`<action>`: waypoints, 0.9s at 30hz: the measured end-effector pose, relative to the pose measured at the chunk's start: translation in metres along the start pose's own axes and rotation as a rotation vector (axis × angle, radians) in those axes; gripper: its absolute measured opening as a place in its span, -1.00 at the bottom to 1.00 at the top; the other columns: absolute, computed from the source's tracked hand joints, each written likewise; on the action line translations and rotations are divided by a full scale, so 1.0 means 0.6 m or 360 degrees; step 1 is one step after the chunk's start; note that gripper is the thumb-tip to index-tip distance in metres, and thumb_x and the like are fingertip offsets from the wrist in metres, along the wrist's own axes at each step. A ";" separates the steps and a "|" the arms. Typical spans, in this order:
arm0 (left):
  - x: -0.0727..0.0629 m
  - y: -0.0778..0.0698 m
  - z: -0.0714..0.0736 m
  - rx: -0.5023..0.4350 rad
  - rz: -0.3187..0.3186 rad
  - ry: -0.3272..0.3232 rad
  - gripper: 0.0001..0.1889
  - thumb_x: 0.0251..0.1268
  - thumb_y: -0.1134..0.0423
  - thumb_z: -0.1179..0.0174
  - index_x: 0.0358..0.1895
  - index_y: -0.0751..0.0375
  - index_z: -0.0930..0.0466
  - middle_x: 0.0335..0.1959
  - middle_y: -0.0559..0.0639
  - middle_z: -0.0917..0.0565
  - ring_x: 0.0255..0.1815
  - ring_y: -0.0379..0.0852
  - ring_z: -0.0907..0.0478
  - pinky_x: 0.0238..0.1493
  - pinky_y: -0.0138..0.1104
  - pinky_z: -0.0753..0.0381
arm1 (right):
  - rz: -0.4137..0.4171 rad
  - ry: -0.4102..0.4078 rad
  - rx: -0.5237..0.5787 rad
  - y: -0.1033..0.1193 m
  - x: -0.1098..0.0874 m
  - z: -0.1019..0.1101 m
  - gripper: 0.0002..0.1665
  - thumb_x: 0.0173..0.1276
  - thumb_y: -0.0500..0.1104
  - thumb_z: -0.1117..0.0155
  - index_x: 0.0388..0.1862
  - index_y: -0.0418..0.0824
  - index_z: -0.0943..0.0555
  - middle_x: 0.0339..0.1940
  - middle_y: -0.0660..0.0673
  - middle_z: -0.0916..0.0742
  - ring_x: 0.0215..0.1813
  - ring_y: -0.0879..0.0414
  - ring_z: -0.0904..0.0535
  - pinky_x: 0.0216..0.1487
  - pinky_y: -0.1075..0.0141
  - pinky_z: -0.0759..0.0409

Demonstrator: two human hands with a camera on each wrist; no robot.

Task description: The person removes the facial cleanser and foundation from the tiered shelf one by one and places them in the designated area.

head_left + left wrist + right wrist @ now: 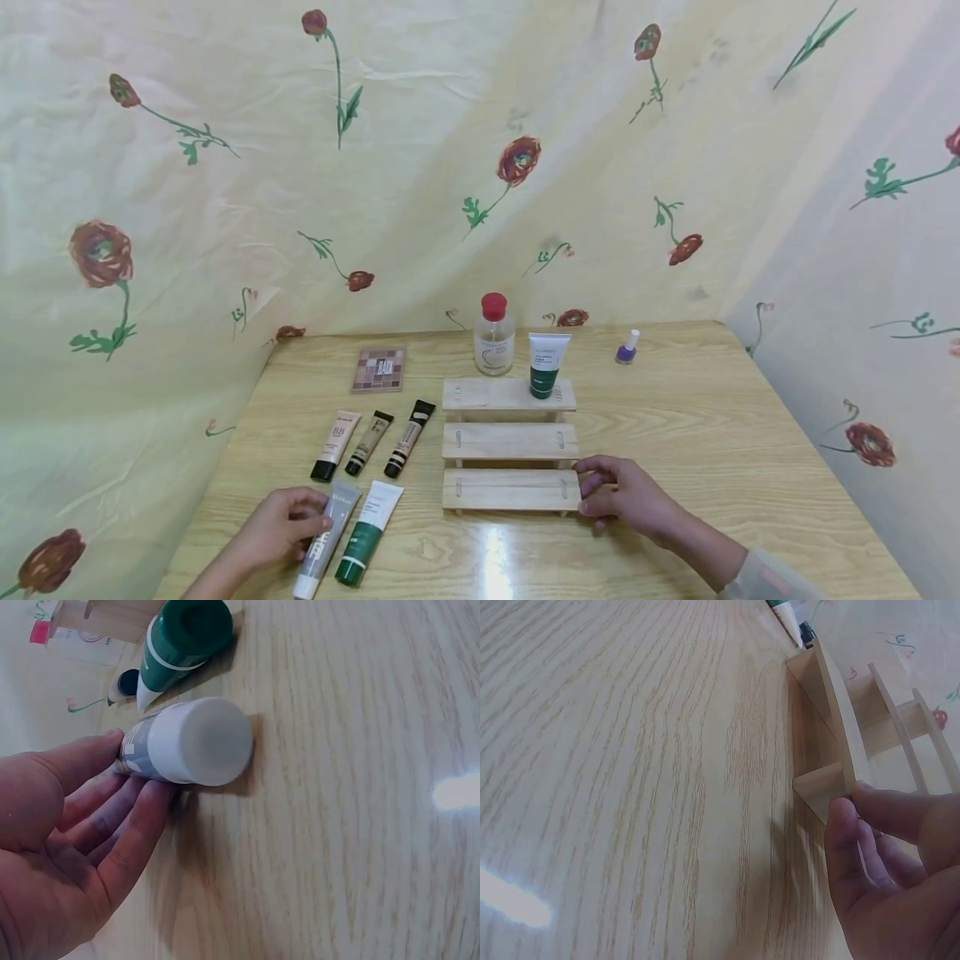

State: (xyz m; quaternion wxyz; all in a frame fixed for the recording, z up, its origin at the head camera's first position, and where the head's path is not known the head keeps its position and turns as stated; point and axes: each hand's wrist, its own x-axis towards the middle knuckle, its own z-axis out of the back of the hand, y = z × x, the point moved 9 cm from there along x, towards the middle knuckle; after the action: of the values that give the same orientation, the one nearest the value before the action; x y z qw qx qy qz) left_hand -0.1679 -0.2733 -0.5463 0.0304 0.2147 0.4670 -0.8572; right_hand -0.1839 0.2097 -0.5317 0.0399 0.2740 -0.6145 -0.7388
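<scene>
My left hand (279, 527) pinches a grey tube with a white cap (328, 537), thumb on top and fingers along its side. The left wrist view shows the tube's white cap (206, 741) pointing away from the palm. Just right of it lies a white and green tube (369, 533). At the right end of the lowest step of a three-tier wooden display rack (510, 490), my right hand (626, 498) grips the board's end between thumb and fingers. The right wrist view shows the thumb and a fingertip at the board's corner.
Three small cosmetic tubes, one a BB cream (335, 446), lie behind the left hand. An eyeshadow palette (378, 369) lies further back. On the rack's top step stands another white and green tube (547, 365). Behind are a red-capped bottle (494, 337) and a nail polish (627, 348).
</scene>
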 end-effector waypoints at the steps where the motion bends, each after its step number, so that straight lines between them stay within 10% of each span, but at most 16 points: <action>1: 0.001 0.001 0.000 0.0012 0.0008 -0.0012 -0.55 0.25 0.25 -0.43 0.13 0.43 -0.60 -0.27 0.04 -0.72 -0.37 -0.05 -0.62 -0.47 -0.23 -0.72 | 0.0003 0.0001 0.0003 0.001 0.000 0.000 -0.26 0.28 -0.37 -0.43 0.38 -0.52 -0.34 -0.06 -0.30 -0.61 -0.21 0.00 -0.70 -0.25 0.14 -0.78; 16: 0.005 -0.002 0.015 0.0139 0.0039 -0.0106 -0.63 0.27 0.22 -0.42 0.06 0.36 -0.67 -0.34 0.02 -0.65 -0.42 -0.05 -0.57 -0.49 -0.24 -0.67 | 0.0006 -0.0008 0.0003 0.002 -0.001 0.000 -0.24 0.28 -0.38 -0.43 0.39 -0.53 -0.33 -0.06 -0.30 -0.61 -0.21 -0.01 -0.70 -0.25 0.14 -0.78; 27: 0.038 -0.155 0.060 0.0279 -0.0416 -0.0233 -0.66 0.42 0.17 -0.31 0.13 0.29 -0.65 -0.23 0.01 -0.71 -0.28 -0.09 -0.62 -0.37 -0.32 -0.69 | 0.0004 -0.0009 -0.0001 0.002 -0.001 0.000 -0.26 0.29 -0.37 -0.43 0.38 -0.52 -0.34 -0.07 -0.29 -0.62 -0.21 0.00 -0.70 -0.25 0.14 -0.77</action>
State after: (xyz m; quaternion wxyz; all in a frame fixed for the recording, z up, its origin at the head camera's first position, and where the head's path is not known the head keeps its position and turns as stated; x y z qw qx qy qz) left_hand -0.2244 -0.2467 -0.4651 -0.0662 0.0909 0.4109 -0.9047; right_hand -0.1835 0.2094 -0.5304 0.0390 0.2710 -0.6147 -0.7397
